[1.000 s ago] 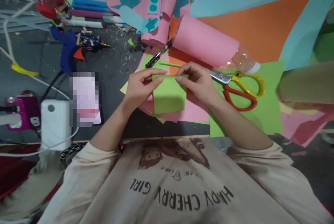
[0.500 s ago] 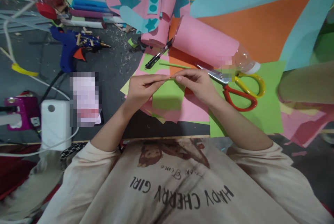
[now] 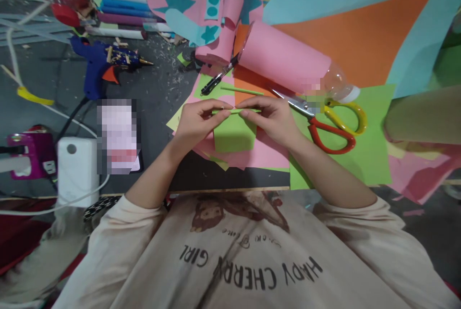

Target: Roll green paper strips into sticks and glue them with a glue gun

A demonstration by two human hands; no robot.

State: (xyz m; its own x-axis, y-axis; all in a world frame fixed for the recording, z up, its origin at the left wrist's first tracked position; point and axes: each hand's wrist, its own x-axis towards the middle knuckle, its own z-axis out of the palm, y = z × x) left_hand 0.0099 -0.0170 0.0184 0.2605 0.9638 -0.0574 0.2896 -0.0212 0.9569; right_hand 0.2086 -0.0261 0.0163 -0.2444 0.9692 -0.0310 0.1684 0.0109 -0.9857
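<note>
A small sheet of green paper [image 3: 236, 137] hangs between my hands, its far edge turned over into a narrow roll or fold. My left hand [image 3: 200, 119] pinches that edge near its left end, thumb on the near side. My right hand [image 3: 270, 117] pinches the same edge farther right, fingertips almost meeting the left ones. Just beyond the fingers lies a thin green paper stick [image 3: 242, 91]. Scissors [image 3: 313, 117] with red and yellow handles rest to the right of my right hand. A black pen [image 3: 218, 80] lies beyond my left hand.
Pink-wrapped bottle [image 3: 286, 56] lies behind the scissors, over orange paper [image 3: 360, 35]. A decorated pink paper rocket [image 3: 216, 35] stands at the back. On the left are a blue glue gun [image 3: 97, 64], phone [image 3: 118, 136], white power bank [image 3: 77, 169], and cables.
The green sheet has shifted slightly right and its rolled edge shows more between my fingers. My left fingers are more bent. Both hands stay in nearly the same place.
</note>
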